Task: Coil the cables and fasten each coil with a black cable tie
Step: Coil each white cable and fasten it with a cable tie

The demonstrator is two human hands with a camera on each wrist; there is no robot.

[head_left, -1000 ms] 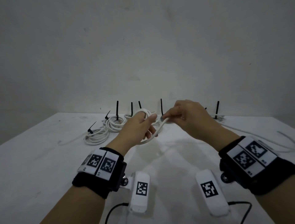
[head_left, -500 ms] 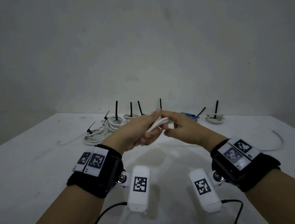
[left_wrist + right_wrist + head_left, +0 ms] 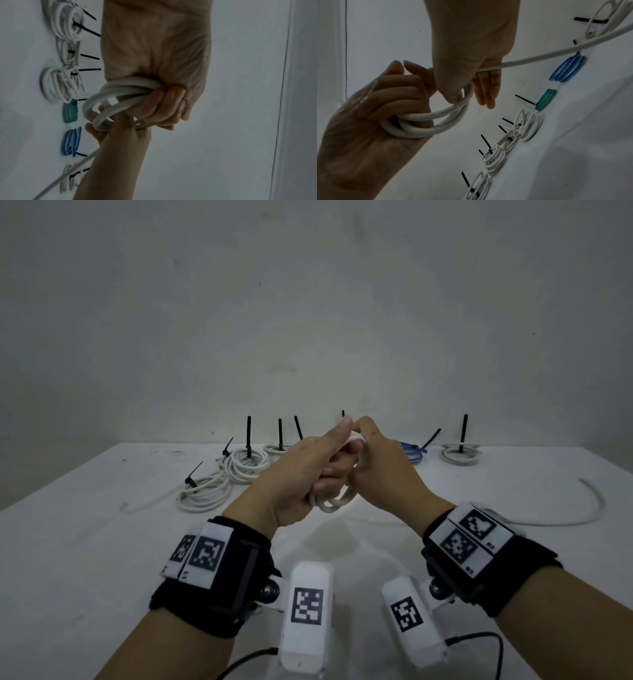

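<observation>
Fingers of the left hand curl round the white cable coil, retaining its loops above the surface. Right hand pinches the free run, likely feeding another turn. Beyond them lie tied coils.

Facing me: a plain grey-white wall, dimly lit. Below it, my white table. Its surface shows scuff marks.

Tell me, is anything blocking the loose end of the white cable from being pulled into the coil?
Nothing visible. The loose white cable lies on bare table, apart from the tied coils, running to the right hand.
</observation>
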